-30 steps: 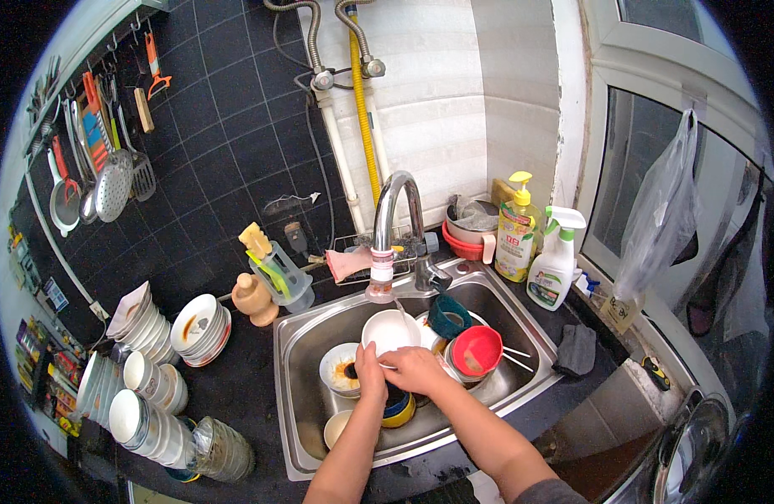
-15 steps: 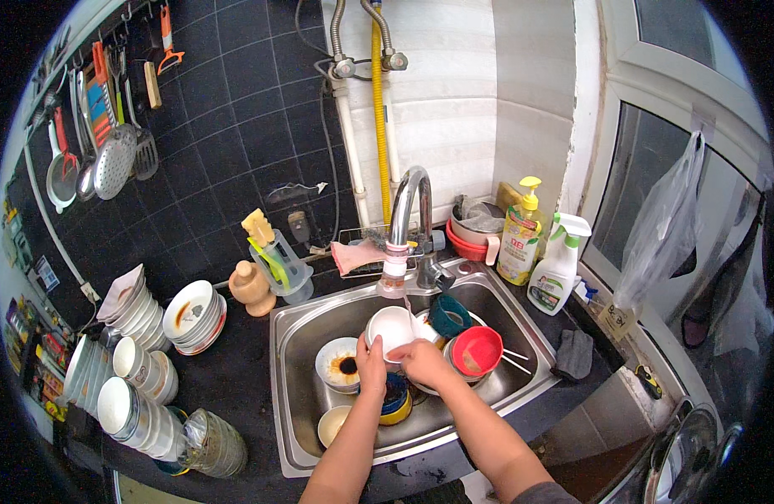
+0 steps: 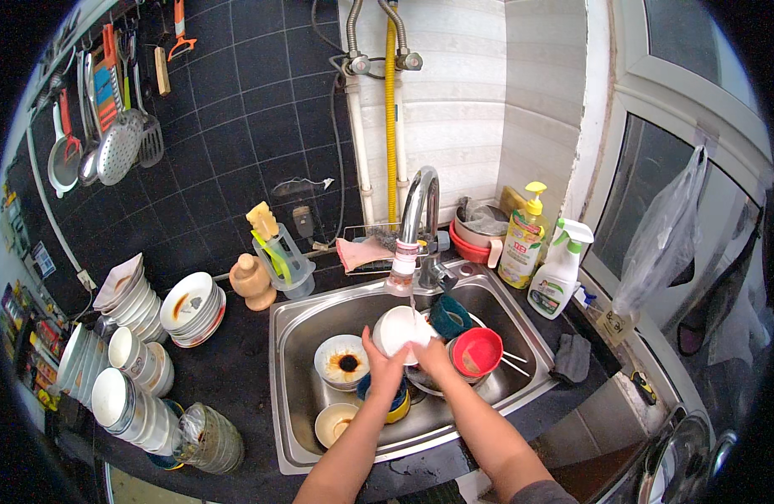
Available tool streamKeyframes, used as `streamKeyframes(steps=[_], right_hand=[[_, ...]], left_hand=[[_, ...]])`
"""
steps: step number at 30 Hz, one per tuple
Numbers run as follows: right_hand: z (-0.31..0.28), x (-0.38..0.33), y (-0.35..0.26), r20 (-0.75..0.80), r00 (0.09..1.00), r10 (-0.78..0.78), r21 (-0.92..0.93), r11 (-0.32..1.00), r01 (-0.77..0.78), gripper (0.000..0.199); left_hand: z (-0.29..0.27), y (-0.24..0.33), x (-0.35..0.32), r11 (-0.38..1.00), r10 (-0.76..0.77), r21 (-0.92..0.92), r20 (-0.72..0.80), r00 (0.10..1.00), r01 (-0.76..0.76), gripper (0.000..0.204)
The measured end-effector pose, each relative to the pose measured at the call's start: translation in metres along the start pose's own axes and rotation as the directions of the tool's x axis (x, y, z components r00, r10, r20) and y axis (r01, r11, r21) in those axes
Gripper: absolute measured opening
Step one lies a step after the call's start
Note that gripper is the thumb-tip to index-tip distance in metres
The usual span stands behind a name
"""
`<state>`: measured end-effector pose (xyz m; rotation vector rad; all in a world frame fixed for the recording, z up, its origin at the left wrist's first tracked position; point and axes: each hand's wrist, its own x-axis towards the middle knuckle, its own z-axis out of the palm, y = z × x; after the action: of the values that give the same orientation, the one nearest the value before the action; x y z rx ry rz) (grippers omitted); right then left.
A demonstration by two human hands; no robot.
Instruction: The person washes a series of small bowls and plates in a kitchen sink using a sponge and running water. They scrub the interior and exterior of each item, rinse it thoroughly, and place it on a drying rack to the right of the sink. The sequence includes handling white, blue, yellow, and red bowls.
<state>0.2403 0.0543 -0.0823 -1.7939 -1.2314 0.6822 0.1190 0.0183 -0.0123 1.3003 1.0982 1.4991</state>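
Both hands are on a small white bowl (image 3: 401,329) held right under the tap (image 3: 416,220), over the middle of the steel sink (image 3: 296,395) — a thin stream of water runs down onto it. The left hand (image 3: 385,365) cups the bowl from below on its left side, fingers curled against the wall, and the right hand (image 3: 430,356) grips the opposite side the same way, so neither hand is open. Down in the sink there's a white bowl with dark sauce residue (image 3: 342,361) just left of the hands, a smaller cream bowl (image 3: 335,422) nearer the front edge, a red bowl (image 3: 477,351) to the right, and a teal bowl (image 3: 449,314) behind that. On the black counter to the left sit stacks of white bowls (image 3: 133,393) and plates (image 3: 192,307). To the right of the tap are a yellow soap bottle (image 3: 522,242) and a white spray bottle (image 3: 557,273) — well apart from the hands.
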Motion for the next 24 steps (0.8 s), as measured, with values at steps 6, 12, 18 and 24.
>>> streamKeyframes(steps=[6,12,18,24], right_hand=[[-0.025,-0.023,-0.039,0.013,1.0,-0.019,-0.257,0.966,0.022,0.046],[-0.02,-0.008,-0.012,0.185,0.983,-0.02,-0.054,0.998,0.03,0.052],[-0.039,-0.027,-0.054,-0.006,1.0,0.005,-0.198,0.98,-0.006,0.058],[-0.035,-0.022,-0.04,0.208,0.977,0.039,-0.1,0.995,-0.018,0.053]], left_hand=[[-0.022,0.004,0.008,0.981,-0.1,0.175,0.114,0.988,0.079,0.08],[0.005,-0.008,-0.006,0.982,0.165,0.104,-0.059,0.985,-0.158,0.074],[-0.012,-0.011,0.004,0.996,0.034,0.084,0.082,0.996,-0.041,0.074],[-0.003,-0.008,-0.001,0.943,0.193,0.273,0.008,0.981,-0.188,0.076]])
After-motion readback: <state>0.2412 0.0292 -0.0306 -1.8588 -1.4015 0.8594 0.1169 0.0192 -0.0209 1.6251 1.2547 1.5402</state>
